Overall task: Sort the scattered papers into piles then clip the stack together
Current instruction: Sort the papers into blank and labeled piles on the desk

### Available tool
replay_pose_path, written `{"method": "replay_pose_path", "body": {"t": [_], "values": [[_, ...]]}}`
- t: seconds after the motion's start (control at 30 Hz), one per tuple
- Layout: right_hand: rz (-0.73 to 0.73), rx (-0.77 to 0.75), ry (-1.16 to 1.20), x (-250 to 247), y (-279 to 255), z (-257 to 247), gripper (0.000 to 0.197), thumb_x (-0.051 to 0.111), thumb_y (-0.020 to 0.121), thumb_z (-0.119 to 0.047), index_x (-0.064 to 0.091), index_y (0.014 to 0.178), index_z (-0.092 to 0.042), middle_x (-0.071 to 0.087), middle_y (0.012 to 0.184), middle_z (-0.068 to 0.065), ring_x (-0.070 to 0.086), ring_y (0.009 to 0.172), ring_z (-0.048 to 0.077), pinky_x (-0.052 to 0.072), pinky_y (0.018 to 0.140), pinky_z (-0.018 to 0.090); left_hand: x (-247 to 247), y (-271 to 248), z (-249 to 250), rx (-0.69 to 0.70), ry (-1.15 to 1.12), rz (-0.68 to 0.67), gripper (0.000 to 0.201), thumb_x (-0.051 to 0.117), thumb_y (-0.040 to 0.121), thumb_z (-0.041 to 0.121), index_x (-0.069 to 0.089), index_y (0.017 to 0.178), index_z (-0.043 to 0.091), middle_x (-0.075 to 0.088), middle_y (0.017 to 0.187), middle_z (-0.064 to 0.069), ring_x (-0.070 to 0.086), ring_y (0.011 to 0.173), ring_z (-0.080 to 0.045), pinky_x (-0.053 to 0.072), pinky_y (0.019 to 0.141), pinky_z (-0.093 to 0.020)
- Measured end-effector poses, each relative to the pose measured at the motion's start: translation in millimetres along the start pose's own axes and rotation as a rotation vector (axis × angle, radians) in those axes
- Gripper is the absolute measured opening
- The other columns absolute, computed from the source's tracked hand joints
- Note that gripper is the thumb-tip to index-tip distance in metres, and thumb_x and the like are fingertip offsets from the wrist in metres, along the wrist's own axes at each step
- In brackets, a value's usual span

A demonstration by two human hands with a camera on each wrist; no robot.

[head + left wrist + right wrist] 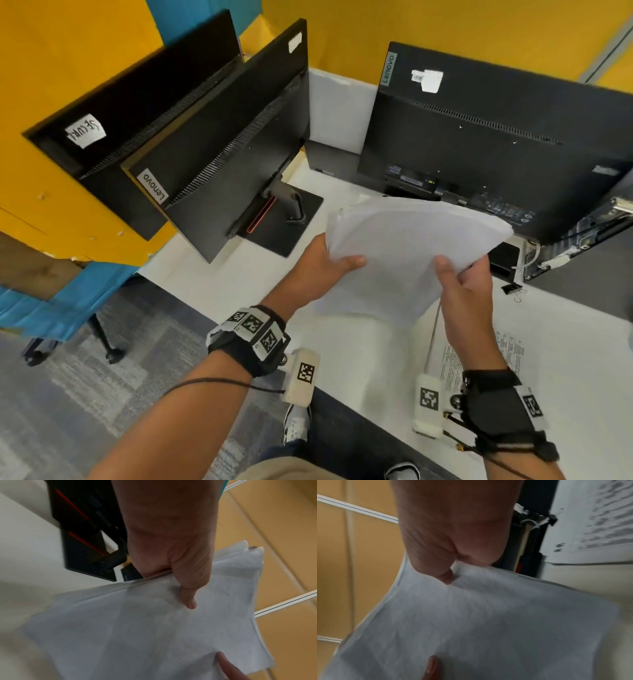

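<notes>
Both hands hold the stack up off the counter, between the two monitors and in front of the person. The left hand pinches its left edge, thumb on top and fingers hidden beneath; the right hand pinches its right edge the same way. The stack bows upward between them, long axis running left to right, sheets fanned unevenly at the far left corner.

The next move, as I judge it, turns on the clip: it lies on the counter just right of the right hand, near the right monitor's foot, so the right hand is much nearer. A printed sheet lies flat on the counter below the right forearm, not yet in the stack.

The head view alone shows the clip. The left wrist view shows the staggered edges at the stack's corner; the right wrist view shows the printed sheet's text, blurred.
</notes>
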State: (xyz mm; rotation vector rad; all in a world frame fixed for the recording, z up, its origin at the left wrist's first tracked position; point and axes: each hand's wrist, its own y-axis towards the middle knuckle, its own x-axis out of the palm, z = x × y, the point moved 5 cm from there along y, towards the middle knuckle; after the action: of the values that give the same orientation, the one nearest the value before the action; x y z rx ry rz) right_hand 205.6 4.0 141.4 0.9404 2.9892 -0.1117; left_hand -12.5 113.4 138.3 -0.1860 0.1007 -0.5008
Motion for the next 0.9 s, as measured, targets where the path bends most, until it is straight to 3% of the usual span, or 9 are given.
{"method": "replay_pose_path", "body": {"t": [0.1, 0.23, 0.33, 0.43, 0.5, 0.6, 0.73, 0.8, 0.9], "values": [[0.035, -0.091, 0.009, -10, -4, -24, 0.053, 0.071, 0.099, -0.01, 0.048, 0.146, -0.018, 0.068, 0.127, -0.012, 0.067, 0.113, -0.004, 0.055, 0.09, 0.014, 1, -2, 22, 0.086, -0.026, -0.035, 0.054, 0.084, 0.086, 0.015, 0.06, 0.127, 0.039, 0.069, 0.126, 0.006, 0.066, 0.119, -0.011, 0.06, 0.096, -0.03], [0.02, -0.08, -0.008, -14, -5, -14, 0.063, 0.08, 0.092, -0.008, 0.048, 0.144, -0.023, 0.069, 0.126, -0.007, 0.07, 0.116, 0.008, 0.058, 0.095, 0.025, 4, 2, 28, 0.113, -0.021, -0.101, 0.049, 0.087, 0.082, 0.007, 0.066, 0.126, 0.015, 0.069, 0.122, -0.003, 0.068, 0.114, -0.015, 0.06, 0.093, -0.031], [-0.006, -0.071, -0.099, -10, -5, -2, 0.061, 0.079, 0.093, -0.011, 0.049, 0.143, -0.029, 0.065, 0.123, -0.01, 0.068, 0.11, 0.002, 0.061, 0.088, 0.025, 11, 6, 24, 0.094, 0.025, -0.106, 0.04, 0.085, 0.084, 0.011, 0.069, 0.121, 0.019, 0.069, 0.121, -0.001, 0.066, 0.116, -0.02, 0.061, 0.095, -0.037], [0.033, -0.058, -0.124, -9, -6, 2, 0.05, 0.072, 0.099, -0.015, 0.051, 0.143, -0.028, 0.065, 0.126, -0.008, 0.064, 0.115, 0.001, 0.055, 0.088, 0.018, 16, 10, 24, 0.103, 0.07, -0.066, 0.031, 0.079, 0.09, 0.011, 0.07, 0.116, 0.025, 0.069, 0.118, 0.001, 0.064, 0.115, -0.023, 0.062, 0.093, -0.039], [0.043, -0.085, -0.137, -10, -6, -2, 0.037, 0.067, 0.103, -0.015, 0.054, 0.131, -0.034, 0.065, 0.121, -0.005, 0.064, 0.114, 0.011, 0.054, 0.086, 0.024, 16, 13, 27, 0.124, 0.067, -0.028, 0.027, 0.076, 0.092, 0.012, 0.07, 0.113, 0.029, 0.068, 0.115, 0.003, 0.064, 0.113, -0.023, 0.063, 0.09, -0.038], [0.061, -0.108, -0.115, -13, -5, -2, 0.037, 0.069, 0.102, -0.014, 0.053, 0.12, -0.043, 0.063, 0.114, -0.011, 0.063, 0.108, 0.008, 0.055, 0.084, 0.025, 13, 14, 27, 0.127, 0.04, -0.007, 0.027, 0.076, 0.093, 0.014, 0.07, 0.111, 0.033, 0.068, 0.114, 0.006, 0.064, 0.112, -0.022, 0.063, 0.088, -0.038], [0.031, 0.039, -0.121, -13, -4, 34, 0.044, 0.073, 0.099, -0.017, 0.056, 0.14, -0.022, 0.07, 0.125, -0.002, 0.067, 0.117, 0.016, 0.055, 0.093, 0.03, 8, 12, 0, -0.013, 0.071, -0.005, 0.04, 0.081, 0.089, 0.013, 0.066, 0.121, 0.031, 0.068, 0.117, 0.003, 0.064, 0.113, -0.02, 0.062, 0.09, -0.036], [0.016, 0.081, -0.147, -12, -4, 47, 0.04, 0.069, 0.102, -0.018, 0.057, 0.14, -0.017, 0.071, 0.127, 0.003, 0.067, 0.121, 0.023, 0.053, 0.094, 0.03, 6, 10, -19, -0.07, 0.094, 0.012, 0.048, 0.081, 0.088, 0.011, 0.062, 0.129, 0.028, 0.069, 0.117, 0.003, 0.065, 0.113, -0.021, 0.06, 0.089, -0.032], [0.027, 0.112, -0.042, -11, -7, 51, 0.041, 0.064, 0.104, -0.011, 0.056, 0.144, -0.015, 0.07, 0.131, 0.004, 0.066, 0.123, 0.019, 0.052, 0.1, 0.031, 4, 5, -31, -0.073, 0.069, 0.102, 0.047, 0.081, 0.088, 0.01, 0.061, 0.127, 0.03, 0.069, 0.115, 0.002, 0.067, 0.106, -0.016, 0.058, 0.083, -0.026]]}}
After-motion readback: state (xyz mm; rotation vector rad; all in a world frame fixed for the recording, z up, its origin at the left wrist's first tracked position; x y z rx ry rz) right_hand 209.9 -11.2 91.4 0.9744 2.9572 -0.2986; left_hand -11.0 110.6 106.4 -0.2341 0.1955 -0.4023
